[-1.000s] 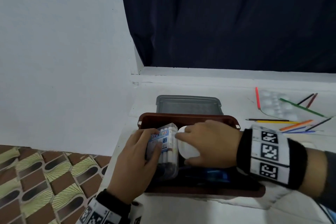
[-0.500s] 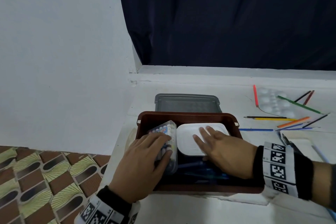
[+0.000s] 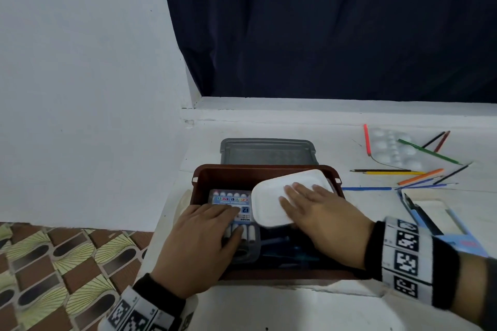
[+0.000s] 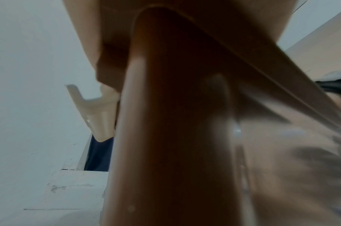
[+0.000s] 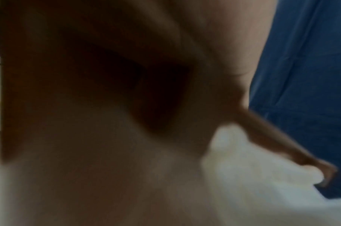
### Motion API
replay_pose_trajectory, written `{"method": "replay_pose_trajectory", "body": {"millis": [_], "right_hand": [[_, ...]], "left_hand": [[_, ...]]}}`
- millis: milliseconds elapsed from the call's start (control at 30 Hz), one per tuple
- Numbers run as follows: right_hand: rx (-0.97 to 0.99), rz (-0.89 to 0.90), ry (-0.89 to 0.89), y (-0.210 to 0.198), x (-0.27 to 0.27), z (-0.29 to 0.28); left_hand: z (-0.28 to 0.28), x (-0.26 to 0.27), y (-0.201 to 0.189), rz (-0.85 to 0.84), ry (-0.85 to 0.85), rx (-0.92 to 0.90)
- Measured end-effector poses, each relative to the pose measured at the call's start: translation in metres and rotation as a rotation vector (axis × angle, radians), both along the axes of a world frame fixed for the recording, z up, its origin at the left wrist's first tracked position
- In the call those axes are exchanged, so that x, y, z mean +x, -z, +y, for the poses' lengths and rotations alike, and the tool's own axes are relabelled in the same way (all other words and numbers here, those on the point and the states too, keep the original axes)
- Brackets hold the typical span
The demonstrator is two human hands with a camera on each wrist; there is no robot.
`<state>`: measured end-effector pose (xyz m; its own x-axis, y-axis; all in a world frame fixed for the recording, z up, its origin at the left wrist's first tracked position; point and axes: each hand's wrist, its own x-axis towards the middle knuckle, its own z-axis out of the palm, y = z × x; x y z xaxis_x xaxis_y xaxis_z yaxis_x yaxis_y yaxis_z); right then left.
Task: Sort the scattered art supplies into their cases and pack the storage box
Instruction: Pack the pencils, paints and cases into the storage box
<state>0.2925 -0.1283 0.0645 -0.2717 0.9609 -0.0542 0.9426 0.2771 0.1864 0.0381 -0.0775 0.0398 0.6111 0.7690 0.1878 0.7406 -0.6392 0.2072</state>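
A brown storage box sits on the white surface in the head view. Inside it on the left lies a clear color pen case with white-capped pens. My left hand rests flat on that case, fingers straight. A white rectangular case lies tilted in the box's right half, its far end up on the rim. My right hand presses on it with flat, spread fingers. Dark blue items lie beneath in the box. The left wrist view shows the brown box wall close up; the right wrist view is blurred.
A grey lid lies behind the box. Several coloured pencils and a clear palette are scattered at the right. A light blue pencil box lies open near my right wrist. The white wall and a patterned floor are on the left.
The color pen case went from standing on edge to lying flat under my left hand. My right hand laid the white case down and now presses on it with flat fingers.
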Motion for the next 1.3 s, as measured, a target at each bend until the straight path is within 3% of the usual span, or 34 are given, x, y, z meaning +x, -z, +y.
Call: {"method": "replay_pose_trajectory", "body": {"millis": [233,367,467,567,867,1067,1167,1300], "right_hand": [[0.03,0.0,-0.025,0.015,0.001,-0.003],[-0.018,0.257,0.05,0.004,-0.001,-0.013],[0.108,0.372,0.08,-0.005,-0.002,-0.027],[0.176,0.449,0.088,-0.009,0.012,-0.044],[0.295,0.554,0.095,-0.007,0.14,-0.105],[0.232,0.616,0.157,-0.002,0.231,-0.142],[0.221,0.628,0.2,0.003,0.269,-0.144],[0.179,0.66,0.291,0.015,0.311,-0.134]], "left_hand": [[-0.001,0.001,-0.005,-0.045,0.008,-0.018],[-0.003,0.0,-0.01,-0.082,0.033,-0.093],[-0.007,-0.001,-0.015,-0.206,0.088,-0.175],[-0.017,0.015,-0.021,-0.337,0.134,-0.143],[-0.086,0.149,-0.04,-0.638,0.083,-0.019],[-0.126,0.248,-0.037,-0.777,0.101,-0.135],[-0.122,0.29,-0.022,-0.791,0.053,-0.238],[-0.092,0.334,0.009,-0.669,-0.053,-0.349]]}}
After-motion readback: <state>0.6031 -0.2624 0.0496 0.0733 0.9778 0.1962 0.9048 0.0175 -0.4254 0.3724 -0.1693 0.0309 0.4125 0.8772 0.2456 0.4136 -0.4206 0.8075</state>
